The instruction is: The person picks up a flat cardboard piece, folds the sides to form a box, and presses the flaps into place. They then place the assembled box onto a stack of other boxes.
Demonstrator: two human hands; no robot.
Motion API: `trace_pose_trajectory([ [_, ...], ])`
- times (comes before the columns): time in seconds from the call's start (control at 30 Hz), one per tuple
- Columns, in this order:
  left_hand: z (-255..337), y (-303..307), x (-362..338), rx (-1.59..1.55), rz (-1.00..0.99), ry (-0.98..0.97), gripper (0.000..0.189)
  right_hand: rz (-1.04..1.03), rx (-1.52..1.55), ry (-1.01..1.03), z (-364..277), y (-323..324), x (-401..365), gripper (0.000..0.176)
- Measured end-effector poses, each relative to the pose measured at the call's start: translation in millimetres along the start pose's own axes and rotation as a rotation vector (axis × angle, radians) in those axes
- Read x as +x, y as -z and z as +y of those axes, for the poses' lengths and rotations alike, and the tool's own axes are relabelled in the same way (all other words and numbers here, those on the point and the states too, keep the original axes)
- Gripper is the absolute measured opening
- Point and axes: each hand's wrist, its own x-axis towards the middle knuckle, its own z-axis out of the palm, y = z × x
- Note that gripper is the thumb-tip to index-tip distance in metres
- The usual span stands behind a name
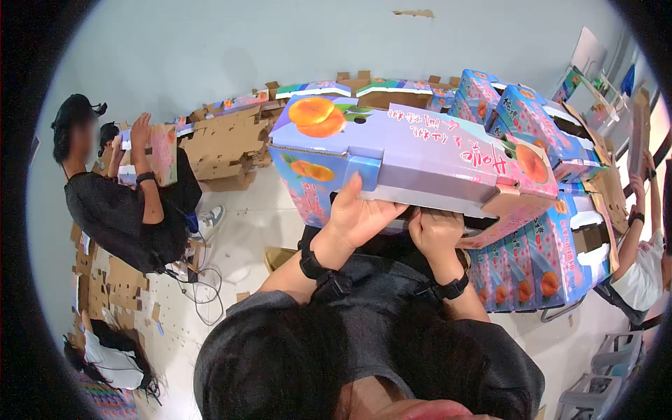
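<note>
Left hand (358,215) and right hand (437,232) both grip the box (413,150) from beneath, raised at centre. Box stack (539,259) crowds 3 o'clock. A person (119,210) stands at 9 o'clock, with cardboard (224,143) piled at 11.

The fruit carton (413,150) is up front; stacked cartons (553,259) stand behind it on the right, flattened cardboard (224,140) behind left.
</note>
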Motion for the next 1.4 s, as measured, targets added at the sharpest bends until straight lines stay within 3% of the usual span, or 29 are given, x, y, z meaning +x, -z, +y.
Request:
trace_pose_trajectory([
  [0.07,-1.8,8.5,-1.5,0.035,-0.017,-0.016,0.08,0.018,-0.002,0.016,0.1,2.8,-0.2,0.013],
  [0.2,-1.9,12.9,-3.1,0.092,-0.065,-0.005,0.082,-0.143,0.165,-0.054,5.5,21.4,-3.7,0.008],
  [0.3,1.2,9.9,-1.5,0.115,-0.008,-0.022,0.083,-0.201,0.614,-0.252,8.2,47.8,4.1,0.004],
  [0.43,7.1,10.8,8.2,0.195,0.004,-0.008,0.081,-0.533,1.418,-0.477,26.1,85.3,19.9,0.015],
  [0.47,7.9,10.0,10.6,0.192,0.008,-0.02,0.078,-0.659,1.465,-0.392,41.0,84.6,15.4,0.025],
  [0.57,12.1,10.7,16.2,0.189,0.021,-0.021,0.077,-0.755,1.758,-0.79,40.1,88.0,9.9,0.036],
  [0.6,11.8,13.7,15.8,0.19,0.037,-0.033,0.077,-0.722,1.836,-0.83,38.3,82.8,6.3,0.051],
  [0.7,9.8,21.6,7.7,0.155,-0.001,-0.034,0.081,-0.433,2.095,-0.86,26.3,67.3,-4.2,0.064],
  [0.73,9.3,23.2,4.5,0.144,-0.015,-0.021,0.083,-0.419,1.992,-0.902,24.7,64.5,-5.8,0.082],
  [0.83,8.4,25.6,-4.7,0.118,-0.046,0.014,0.091,-0.1,2.1,-0.818,9.6,56.3,-9.3,0.091],
  [0.87,9.0,24.1,-8.0,0.115,-0.051,0.021,0.094,-0.042,2.045,-0.909,7.7,56.1,-12.6,0.099],
  [1.0,10.6,24.6,-19.8,0.107,-0.091,0.038,0.104,-0.069,2.139,-0.773,10.0,58.9,5.5,0.103],
  [1.17,3.3,24.8,-29.1,-0.007,-0.101,-0.009,0.095,-0.04,2.327,-0.472,36.4,37.1,13.1,0.088],
  [1.23,0.7,10.1,-27.0,0.128,-0.059,-0.059,0.092,0.05,2.315,-0.671,38.1,32.8,13.6,0.083],
  [1.27,0.7,3.7,-25.8,0.198,-0.038,-0.086,0.091,0.048,2.401,-0.655,38.2,29.6,14.2,0.079],
  [1.37,4.7,3.5,-26.2,0.241,0.017,-0.084,0.086,0.021,2.203,-0.836,42.8,28.0,8.7,0.077],
  [1.4,4.9,4.6,-26.2,0.241,0.0,-0.076,0.085,0.059,2.205,-0.811,42.6,27.8,9.0,0.073],
])
